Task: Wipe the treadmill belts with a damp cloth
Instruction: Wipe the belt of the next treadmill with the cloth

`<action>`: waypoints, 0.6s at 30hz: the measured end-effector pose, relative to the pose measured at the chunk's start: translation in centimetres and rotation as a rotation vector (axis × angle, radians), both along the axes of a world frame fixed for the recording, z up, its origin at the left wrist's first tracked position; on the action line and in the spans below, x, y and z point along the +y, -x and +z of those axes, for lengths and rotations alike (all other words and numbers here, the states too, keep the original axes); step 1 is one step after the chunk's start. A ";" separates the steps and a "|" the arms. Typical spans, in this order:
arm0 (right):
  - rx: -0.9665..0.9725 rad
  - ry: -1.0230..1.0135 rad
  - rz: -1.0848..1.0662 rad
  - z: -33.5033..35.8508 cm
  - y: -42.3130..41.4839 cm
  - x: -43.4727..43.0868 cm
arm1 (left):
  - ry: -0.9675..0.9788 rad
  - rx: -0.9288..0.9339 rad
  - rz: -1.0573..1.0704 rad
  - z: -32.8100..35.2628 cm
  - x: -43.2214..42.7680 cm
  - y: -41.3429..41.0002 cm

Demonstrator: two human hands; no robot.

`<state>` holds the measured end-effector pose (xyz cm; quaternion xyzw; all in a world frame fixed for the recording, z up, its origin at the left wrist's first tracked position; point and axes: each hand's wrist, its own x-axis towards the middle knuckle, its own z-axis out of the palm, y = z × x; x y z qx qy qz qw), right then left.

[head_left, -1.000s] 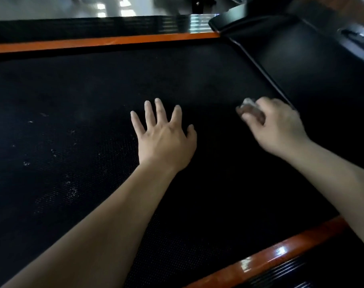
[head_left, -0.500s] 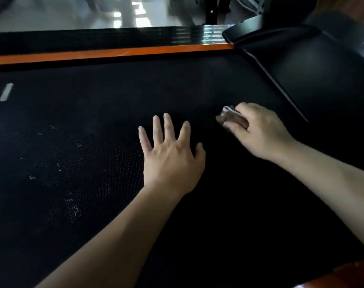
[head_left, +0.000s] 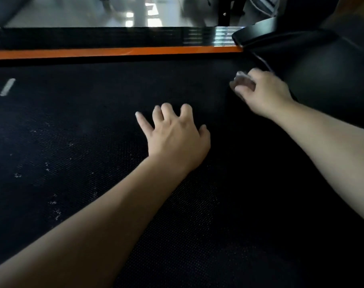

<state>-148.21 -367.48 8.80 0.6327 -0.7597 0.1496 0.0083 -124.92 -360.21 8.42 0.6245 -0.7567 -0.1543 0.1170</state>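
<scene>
At the far right corner of the treadmill belt [head_left: 93, 142], just beside the black motor cover [head_left: 333, 80], the right hand [head_left: 264, 90] grips a small pale cloth [head_left: 240, 79], bunched under curled fingers and pressed down on the belt. It's blurred there, so I can't say how the cloth is folded. My read is that the wad is kept tight to work right into that edge.

Out in the middle of the belt the left hand [head_left: 175, 136] holds nothing. Its fingers are fanned and a little arched, the tips planted on the surface. That looks like a brace, taking the person's weight for the long lean across.

The belt itself is black and finely dimpled. Near the left side white specks [head_left: 54, 204] are scattered over it, well apart from the cloth, so I'd judge that stretch is not yet wiped. A short white stripe [head_left: 7, 87] sits by the far left edge. Along the far side runs an orange rail [head_left: 114, 52], and beyond it a pale glossy floor [head_left: 73, 11] catches the window light.
</scene>
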 end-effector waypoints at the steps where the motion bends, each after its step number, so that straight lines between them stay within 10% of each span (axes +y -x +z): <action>1: -0.024 0.014 -0.072 0.1 0.2 -0.8 | -0.017 0.009 -0.018 -0.2 -0.5 0.6; 7: -0.055 0.086 0.256 -1.9 -3.5 -0.1 | 0.016 -0.044 -0.059 -2.6 -0.7 1.3; 13: -0.079 0.105 -0.153 -0.4 1.6 -7.3 | 0.073 -0.043 -0.059 -3.0 -0.3 1.5; 18: 0.029 0.131 0.103 -1.9 0.7 -6.6 | 0.088 -0.045 -0.049 -3.1 -0.3 1.5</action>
